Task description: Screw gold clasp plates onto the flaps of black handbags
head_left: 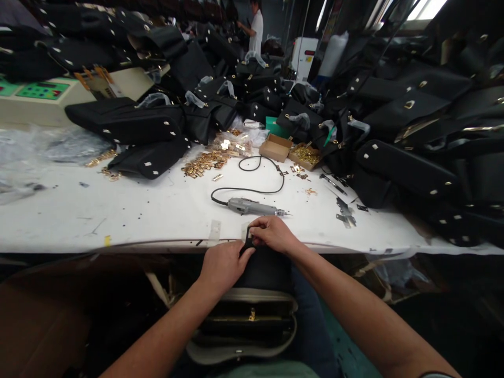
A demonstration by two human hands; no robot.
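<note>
A black handbag (pixel 268 270) lies on my lap against the table edge, its mouth gaping toward me with a pale lining and a gold zipper pull (pixel 252 314) inside. My left hand (pixel 224 262) grips a black strap-like piece (pixel 249 237) at the bag's far end, thumb pressed along it. Closed in a pinch at the same piece is my right hand (pixel 271 232); any small part between its fingertips is too small to make out. Just beyond my hands a grey electric screwdriver (pixel 252 206) rests on the table, bit to the right, its black cable looping behind.
On the white table (pixel 177 210) lie a pile of gold hardware (pixel 202 164), an open cardboard box (pixel 275 148), a box of small gold parts (pixel 306 155) and a pen-like tool (pixel 333 185). Black bags (pixel 405 168) crowd both sides. A person (pixel 256 26) stands far back.
</note>
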